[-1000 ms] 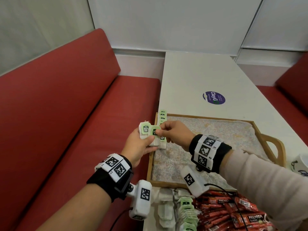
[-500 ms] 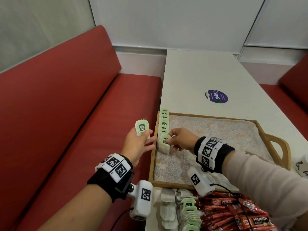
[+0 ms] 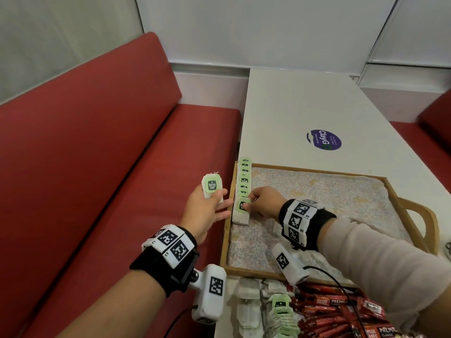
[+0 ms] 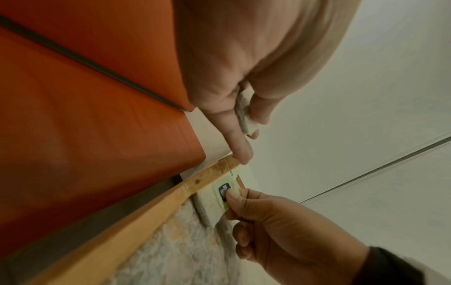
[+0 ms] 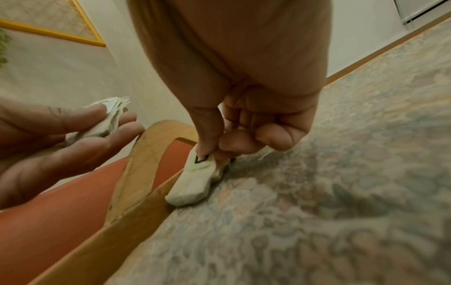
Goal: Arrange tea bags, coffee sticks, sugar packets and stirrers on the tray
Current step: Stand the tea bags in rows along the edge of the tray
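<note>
Right hand (image 3: pixel 262 203) pinching green-tagged white tea bag (image 3: pixel 241 211) against wooden tray (image 3: pixel 412 206) wall; left hand (image 3: pixel 207 211) pinching spare bag (image 3: pixel 211 187). Risk: releasing carelessly, toppling leaning row (image 3: pixel 244 176).

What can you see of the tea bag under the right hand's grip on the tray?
The tea bag is a white, soft paper pouch with a pale green tag bearing a dark logo. It leans at the near end of the row of tea bags along the tray left wall, its bottom resting on the patterned liner. The right hand pinches its tag end between thumb and forefinger.
</note>
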